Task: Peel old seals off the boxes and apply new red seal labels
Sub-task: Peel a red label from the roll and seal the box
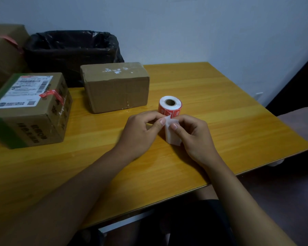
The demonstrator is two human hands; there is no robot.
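A pale wall backs the yellow wooden tabletop (220, 107). Left hand (140, 132) and right hand (194, 134) both pinch the white label strip (171, 134), each grip grasping it, beside the label roll (170, 105); two boxes (116, 86) stand left.

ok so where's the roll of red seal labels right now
In the head view the roll of red labels stands on the table, right of centre, just beyond the fingertips of both hands and right of the plain brown box.

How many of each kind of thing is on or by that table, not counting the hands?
Cardboard boxes: 3, plain box, labelled box, far-left box
Bin with black bag: 1
Roll of red labels: 1
White strip held in both hands: 1
Total: 6
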